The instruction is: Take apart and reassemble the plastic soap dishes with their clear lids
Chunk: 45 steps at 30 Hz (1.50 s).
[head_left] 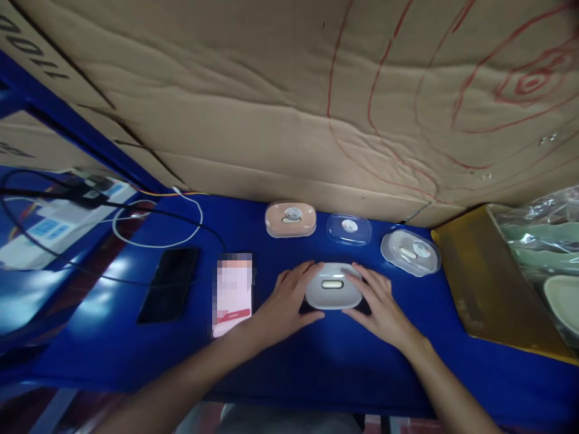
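Observation:
A pale grey oval lidded box (333, 286) sits on the blue table (316, 361) in front of me. My left hand (286, 304) lies against its left side, fingers curved round it. Against the box's right side rests my right hand (379, 304), fingers also curved onto it. Both hands grip the box between them. Behind it stand a pink lidded box (290, 219), a clear lid (349, 229) and a grey lidded box (410, 252).
A black phone (169, 283) and a pink-white card (232, 294) lie to the left. Cables and a power strip (54, 226) are far left. A yellow cardboard box (488, 283) with bagged green dishes (547, 253) stands right. A cardboard wall (289, 96) backs the table.

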Available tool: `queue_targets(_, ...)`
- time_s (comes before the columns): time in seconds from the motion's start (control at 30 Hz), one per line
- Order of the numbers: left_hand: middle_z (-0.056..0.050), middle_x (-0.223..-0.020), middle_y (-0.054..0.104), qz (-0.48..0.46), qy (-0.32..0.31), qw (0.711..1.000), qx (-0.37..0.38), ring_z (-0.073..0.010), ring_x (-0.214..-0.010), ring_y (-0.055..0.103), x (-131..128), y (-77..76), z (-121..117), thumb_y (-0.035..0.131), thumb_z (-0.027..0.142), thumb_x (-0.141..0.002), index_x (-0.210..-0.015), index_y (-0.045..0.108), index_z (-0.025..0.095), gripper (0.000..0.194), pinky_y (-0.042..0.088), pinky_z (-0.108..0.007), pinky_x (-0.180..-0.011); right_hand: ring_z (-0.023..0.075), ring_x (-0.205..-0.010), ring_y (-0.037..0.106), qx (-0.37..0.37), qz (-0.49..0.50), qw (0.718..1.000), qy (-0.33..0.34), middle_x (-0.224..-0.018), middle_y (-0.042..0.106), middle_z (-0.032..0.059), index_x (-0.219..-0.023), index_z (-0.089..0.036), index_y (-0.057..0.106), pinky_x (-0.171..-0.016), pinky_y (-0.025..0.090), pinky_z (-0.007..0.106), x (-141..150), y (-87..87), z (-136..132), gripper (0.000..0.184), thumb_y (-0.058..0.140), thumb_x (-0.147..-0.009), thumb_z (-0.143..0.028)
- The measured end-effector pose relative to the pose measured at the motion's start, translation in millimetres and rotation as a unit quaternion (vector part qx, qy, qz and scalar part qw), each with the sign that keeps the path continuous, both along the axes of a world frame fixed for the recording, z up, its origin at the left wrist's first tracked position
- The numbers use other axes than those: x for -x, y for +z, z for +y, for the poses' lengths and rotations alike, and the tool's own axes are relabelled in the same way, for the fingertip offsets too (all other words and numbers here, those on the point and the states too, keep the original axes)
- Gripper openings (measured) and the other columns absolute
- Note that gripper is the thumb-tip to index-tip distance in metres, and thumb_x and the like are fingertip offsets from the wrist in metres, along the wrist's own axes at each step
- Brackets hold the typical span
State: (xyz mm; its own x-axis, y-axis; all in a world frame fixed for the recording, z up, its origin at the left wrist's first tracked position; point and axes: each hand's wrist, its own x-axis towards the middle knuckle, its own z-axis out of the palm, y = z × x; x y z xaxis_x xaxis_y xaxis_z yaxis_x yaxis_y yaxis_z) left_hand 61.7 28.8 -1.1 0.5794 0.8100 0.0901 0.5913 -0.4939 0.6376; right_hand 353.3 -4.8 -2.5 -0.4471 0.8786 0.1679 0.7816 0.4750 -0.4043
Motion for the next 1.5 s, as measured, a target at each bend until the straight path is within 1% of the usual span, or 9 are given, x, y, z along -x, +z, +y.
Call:
queue_targets(0.13,-0.016,-0.159,0.051,0.019,0.014,1.000,-0.008,-0.0368,-0.147,0.048,0.6,7.7,1.0,0.082,0.026,-0.090,-0.165,0.019,0.031,0.098,0.036,-0.058,-0.117,0.0364,-0.152,0.045,0.023,0.021,0.999,0.012,-0.169,0.044,0.0130,-0.169,-0.035,0.027,-0.119,0.043,0.059,-4.2,14.6,10.6,0.077,0.061,-0.103,-0.054)
queue_targets(0.23,-0.016,-0.157,0.054,0.033,0.017,0.999,-0.006,-0.0366,-0.142,0.053,-0.4,11.5,1.7,0.082,0.026,-0.090,-0.164,0.020,0.030,0.096,0.035,-0.058,-0.115,0.0322,-0.155,0.043,0.000,0.047,0.998,-0.044,-0.168,0.045,0.0119,-0.169,-0.032,0.028,-0.124,0.039,0.058,-7.4,25.9,33.4,0.062,0.046,-0.111,-0.043)
queue_targets(0.43,-0.019,-0.165,0.045,0.051,0.015,0.999,0.005,-0.0398,-0.146,0.049,-1.1,18.2,1.2,0.083,0.029,-0.089,-0.165,0.022,0.028,0.097,0.033,-0.060,-0.115,0.0363,-0.159,0.036,-0.021,-0.042,0.995,-0.089,-0.168,0.044,0.0169,-0.167,-0.023,0.033,-0.128,0.028,0.064,-5.4,17.3,69.5,0.063,0.044,-0.111,-0.049)
queue_targets(0.53,-0.021,-0.167,0.041,0.044,-0.001,0.999,0.003,-0.0405,-0.148,0.047,-0.4,20.9,0.6,0.083,0.033,-0.090,-0.164,0.023,0.029,0.096,0.033,-0.061,-0.116,0.0363,-0.151,0.047,-0.045,-0.043,0.994,-0.088,-0.157,0.056,0.0147,-0.161,-0.028,0.044,-0.125,0.032,0.063,-8.3,14.8,62.8,0.057,0.051,-0.109,-0.049)
queue_targets(0.73,-0.016,-0.162,0.048,0.019,-0.005,1.000,0.019,-0.0371,-0.146,0.050,1.5,25.7,-0.7,0.077,0.028,-0.093,-0.162,0.023,0.029,0.087,0.032,-0.059,-0.117,0.0410,-0.159,0.032,-0.036,-0.059,0.994,-0.081,-0.168,0.040,0.0176,-0.159,-0.028,0.044,-0.125,0.030,0.067,-17.0,13.3,51.7,0.057,0.056,-0.107,-0.047)
queue_targets(0.9,-0.014,-0.162,0.049,0.005,-0.006,0.999,0.045,-0.0349,-0.147,0.049,4.0,26.0,0.8,0.077,0.026,-0.094,-0.163,0.022,0.032,0.089,0.033,-0.056,-0.118,0.0384,-0.150,0.047,-0.034,-0.020,0.995,-0.094,-0.149,0.055,0.0169,-0.148,-0.028,0.055,-0.122,0.039,0.063,-11.9,8.7,57.2,0.049,0.062,-0.104,-0.048)
queue_targets(1.03,-0.013,-0.165,0.045,-0.026,0.013,0.998,0.047,-0.0335,-0.152,0.045,5.4,21.4,0.8,0.080,0.023,-0.091,-0.165,0.019,0.033,0.096,0.034,-0.052,-0.120,0.0341,-0.143,0.054,-0.008,0.062,0.993,-0.102,-0.147,0.056,0.0155,-0.147,-0.027,0.055,-0.119,0.045,0.056,-11.4,23.6,50.3,0.050,0.066,-0.102,-0.044)
queue_targets(1.27,-0.014,-0.164,0.044,-0.056,0.040,0.997,0.047,-0.0343,-0.153,0.043,4.9,16.0,0.7,0.085,0.019,-0.086,-0.165,0.016,0.034,0.106,0.039,-0.053,-0.119,0.0325,-0.146,0.052,0.082,0.071,0.994,0.019,-0.156,0.052,0.0132,-0.151,-0.030,0.050,-0.118,0.049,0.055,-5.6,39.9,20.0,0.055,0.071,-0.100,-0.036)
queue_targets(1.5,-0.014,-0.162,0.045,-0.051,0.027,0.997,0.042,-0.0335,-0.151,0.046,4.5,16.3,-0.6,0.084,0.018,-0.088,-0.166,0.017,0.036,0.104,0.040,-0.054,-0.118,0.0349,-0.155,0.041,0.027,0.085,0.994,0.061,-0.154,0.050,0.0142,-0.150,-0.027,0.052,-0.122,0.045,0.058,10.3,29.0,6.1,0.057,0.074,-0.097,-0.025)
